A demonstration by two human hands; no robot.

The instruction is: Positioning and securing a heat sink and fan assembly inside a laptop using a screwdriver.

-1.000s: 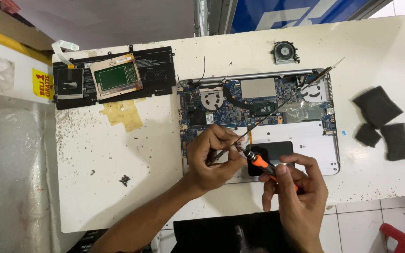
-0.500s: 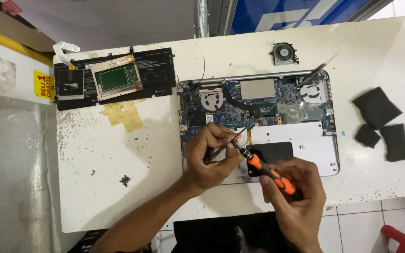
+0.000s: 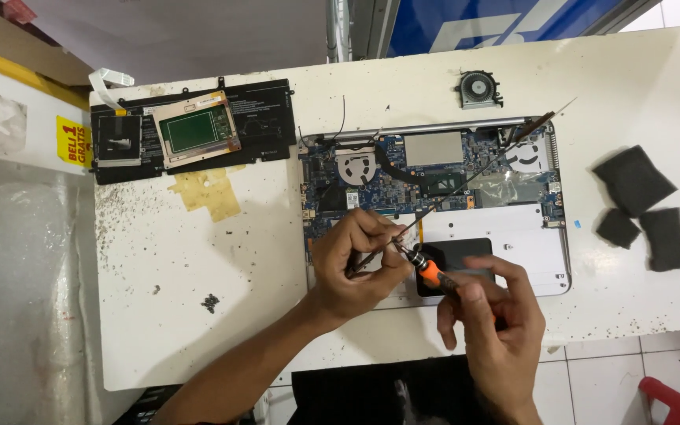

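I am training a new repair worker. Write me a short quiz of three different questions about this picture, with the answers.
1. True or false: the right hand holds an orange-and-black screwdriver.
2. Which lies left of the opened laptop? A) black battery pack B) loose fan C) dark foam pads
3. Fill in: the left hand pinches a long thin ____ that runs up toward the laptop's far right corner.

Key: 1 true; 2 A; 3 strip.
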